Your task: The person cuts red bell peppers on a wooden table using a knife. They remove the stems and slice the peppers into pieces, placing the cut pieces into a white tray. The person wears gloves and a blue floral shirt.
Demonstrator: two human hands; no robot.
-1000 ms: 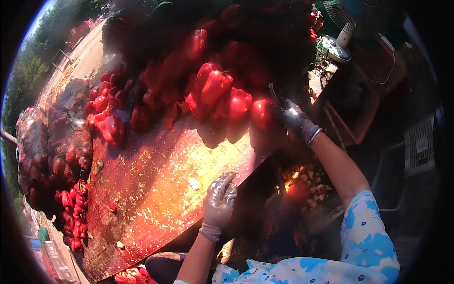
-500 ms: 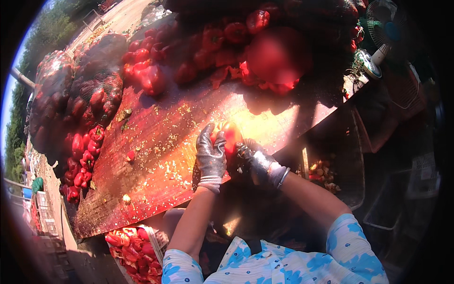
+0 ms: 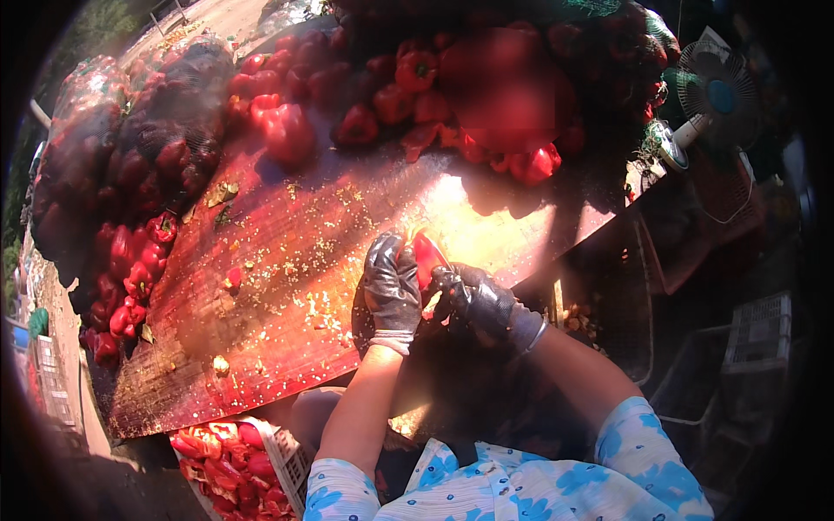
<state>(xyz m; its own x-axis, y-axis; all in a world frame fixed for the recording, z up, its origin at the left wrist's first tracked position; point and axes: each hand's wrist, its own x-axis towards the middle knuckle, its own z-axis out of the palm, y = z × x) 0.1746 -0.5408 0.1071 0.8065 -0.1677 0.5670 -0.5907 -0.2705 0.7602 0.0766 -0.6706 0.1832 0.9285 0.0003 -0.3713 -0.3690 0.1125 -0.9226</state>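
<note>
A red bell pepper (image 3: 427, 256) is gripped in my left hand (image 3: 391, 282), just above the near edge of a wooden table (image 3: 269, 339). Black-coated gloves cover both hands. On the pepper's right side, my right hand (image 3: 478, 300) has its fingers curled closed against its lower edge. Whatever lies inside those fingers is hidden. A pale bit shows below the pepper, between the hands; I cannot tell if it is part of the pepper. Pale seeds and scraps are strewn over the reddish tabletop.
Whole red peppers (image 3: 287, 130) are heaped along the table's far side. Full net sacks (image 3: 169, 113) stand at the left, loose peppers (image 3: 130, 278) below them. A crate (image 3: 294, 464) of pepper pieces sits under the near edge. At the right are a fan (image 3: 719, 91) and crates (image 3: 760, 334).
My right hand has rolled and its fingers have closed in beside the pepper. The pepper looks narrower, turned more upright in my left hand. The whole view has shifted slightly.
</note>
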